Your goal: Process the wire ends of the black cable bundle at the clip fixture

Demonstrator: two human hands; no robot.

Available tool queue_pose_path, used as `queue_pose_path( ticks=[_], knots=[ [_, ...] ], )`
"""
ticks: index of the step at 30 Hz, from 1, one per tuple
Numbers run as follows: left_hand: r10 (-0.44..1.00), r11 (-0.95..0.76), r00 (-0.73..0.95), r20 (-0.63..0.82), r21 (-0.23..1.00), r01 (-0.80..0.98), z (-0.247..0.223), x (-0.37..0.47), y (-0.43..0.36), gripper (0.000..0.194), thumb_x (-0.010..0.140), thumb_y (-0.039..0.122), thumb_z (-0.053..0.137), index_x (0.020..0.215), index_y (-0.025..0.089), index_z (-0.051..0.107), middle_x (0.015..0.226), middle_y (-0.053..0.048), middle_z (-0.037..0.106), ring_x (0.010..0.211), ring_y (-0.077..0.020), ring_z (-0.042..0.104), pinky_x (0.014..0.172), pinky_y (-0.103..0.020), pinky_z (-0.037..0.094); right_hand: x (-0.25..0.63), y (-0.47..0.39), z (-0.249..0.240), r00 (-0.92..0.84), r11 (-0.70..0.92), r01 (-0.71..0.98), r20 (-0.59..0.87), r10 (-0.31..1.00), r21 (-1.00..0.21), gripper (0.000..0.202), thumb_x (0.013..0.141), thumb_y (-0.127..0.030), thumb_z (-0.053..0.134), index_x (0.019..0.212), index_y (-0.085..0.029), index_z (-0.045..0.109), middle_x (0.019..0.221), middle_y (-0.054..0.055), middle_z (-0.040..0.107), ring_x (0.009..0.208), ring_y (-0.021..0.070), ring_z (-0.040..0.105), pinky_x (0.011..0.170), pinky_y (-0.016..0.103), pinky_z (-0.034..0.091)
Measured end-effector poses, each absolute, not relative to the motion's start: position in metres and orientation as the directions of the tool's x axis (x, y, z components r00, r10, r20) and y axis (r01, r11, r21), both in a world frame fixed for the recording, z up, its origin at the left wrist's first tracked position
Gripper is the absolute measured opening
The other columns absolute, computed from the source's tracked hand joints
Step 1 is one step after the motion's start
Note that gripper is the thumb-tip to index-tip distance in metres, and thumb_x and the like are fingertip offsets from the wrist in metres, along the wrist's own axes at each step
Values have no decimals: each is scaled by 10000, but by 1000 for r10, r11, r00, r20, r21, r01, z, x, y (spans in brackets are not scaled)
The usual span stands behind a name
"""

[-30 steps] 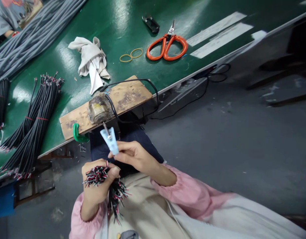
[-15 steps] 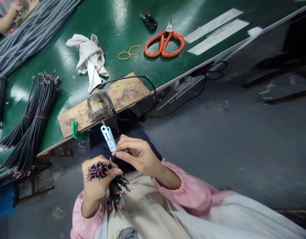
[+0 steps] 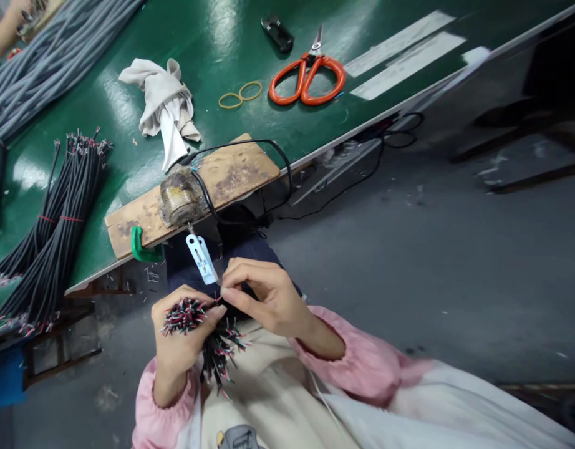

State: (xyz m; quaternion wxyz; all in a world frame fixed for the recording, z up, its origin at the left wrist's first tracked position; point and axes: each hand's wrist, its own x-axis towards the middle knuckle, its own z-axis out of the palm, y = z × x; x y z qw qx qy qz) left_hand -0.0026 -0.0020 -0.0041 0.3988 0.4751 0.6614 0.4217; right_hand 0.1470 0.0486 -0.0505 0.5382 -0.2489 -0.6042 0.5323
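My left hand (image 3: 178,333) is closed around a bundle of thin black cables (image 3: 184,316). Red, white and black wire ends stick out above the fist, and more cable ends (image 3: 222,349) hang below it. Thumb and forefinger of my right hand (image 3: 266,296) pinch a thin wire end (image 3: 217,299) beside the bundle; the fingers partly hide it. Just above the fingertips, apart from them, a light blue clip like a clothes peg (image 3: 201,259) sits on the shaft of a small tape-wrapped motor (image 3: 179,198).
The motor is on a wooden board (image 3: 236,165), held at the table edge by a green clamp (image 3: 140,244). Black cable bundles (image 3: 65,231), grey cables (image 3: 58,68), a cloth (image 3: 163,103), rubber bands (image 3: 241,95), orange-handled scissors (image 3: 309,78) and a black cutter (image 3: 278,34) lie around. A co-worker's hand (image 3: 7,31) is top left.
My right hand has moved from the tip of the blue clip slightly down and right, away from it. My left hand keeps the bundle. The whole view has shifted slightly.
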Motion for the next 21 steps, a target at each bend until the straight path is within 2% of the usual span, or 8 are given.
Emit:
queue_pose_path(
  ticks=[4,7,11,13,15,17,19,21],
  knots=[
    [978,163,-168,-124,956,246,-4,-8,-5,84,692,175,803,634,205,750,583,8,703,518,-125,624,523,-217,476,147,49,-56,-270,376,-368,484,832,-851,133,950,-216,599,847,-177,675,733,33,676,666,132,599,620,272,487],
    [984,159,-111,-138,965,207,-5,-10,-5,71,713,179,797,657,210,766,584,4,712,498,-129,629,512,-226,478,146,54,-58,-269,422,-310,505,820,-852,156,975,-254,568,924,-182,696,807,59,704,736,151,623,645,293,485],
    [986,144,-111,-124,970,195,-9,-8,-4,75,710,184,808,651,206,767,573,4,705,477,-121,611,491,-223,462,143,57,-60,-314,433,-346,538,783,-832,213,968,-332,587,845,-187,683,774,42,677,763,154,603,724,325,469],
    [987,125,-121,-103,974,190,-10,-7,-4,80,683,175,831,649,207,766,573,6,704,484,-119,612,490,-218,466,141,55,-61,-365,280,-430,449,816,-858,279,960,-381,595,777,-179,654,726,23,626,733,142,570,710,308,455],
    [989,104,-128,-80,976,192,-10,-6,-5,102,656,158,853,652,213,767,574,14,705,489,-113,615,495,-207,474,139,54,-61,-485,-5,-490,268,832,-872,327,929,-447,623,762,-166,633,727,13,586,699,125,539,664,278,440],
    [989,79,-138,-52,977,196,-8,-6,-5,132,635,137,866,655,222,768,576,23,709,495,-107,623,505,-196,484,136,57,-60,-574,-261,-481,75,816,-837,369,866,-504,684,765,-154,625,734,5,570,668,108,517,629,252,422],
    [988,49,-156,-18,980,193,-5,-5,-5,150,631,119,864,651,230,766,578,31,715,501,-103,636,517,-185,498,131,65,-56,-547,-349,-465,-46,836,-814,445,796,-577,721,734,-147,620,690,-8,553,639,100,496,613,242,405],
    [982,21,-186,15,982,186,-1,-4,-4,166,620,104,861,638,233,759,572,38,714,500,-102,643,517,-176,510,125,77,-49,-484,-323,-461,-71,872,-827,542,751,-671,694,667,-142,610,635,-13,531,611,97,478,587,239,387]
  ],
)
